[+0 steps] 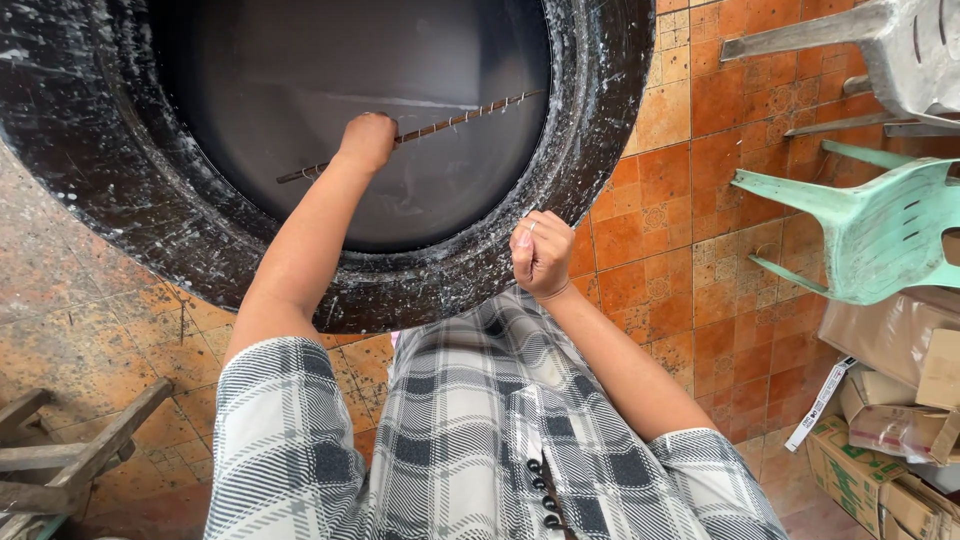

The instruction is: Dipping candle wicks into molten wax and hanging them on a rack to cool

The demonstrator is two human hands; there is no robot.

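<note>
A big black round vessel with a thick, white-flecked rim fills the top of the head view, its dark inside smooth. My left hand reaches down into it and grips a long thin knotted stick that lies slanted across the inside. My right hand is closed in a loose fist over the near rim, touching or just above it, with a ring on one finger; I cannot see anything in it. My grey plaid shirt fills the bottom.
Orange patterned floor tiles lie to the right. A mint-green plastic chair and a grey one lie tipped at the right. Cardboard boxes sit bottom right. A wooden frame is bottom left.
</note>
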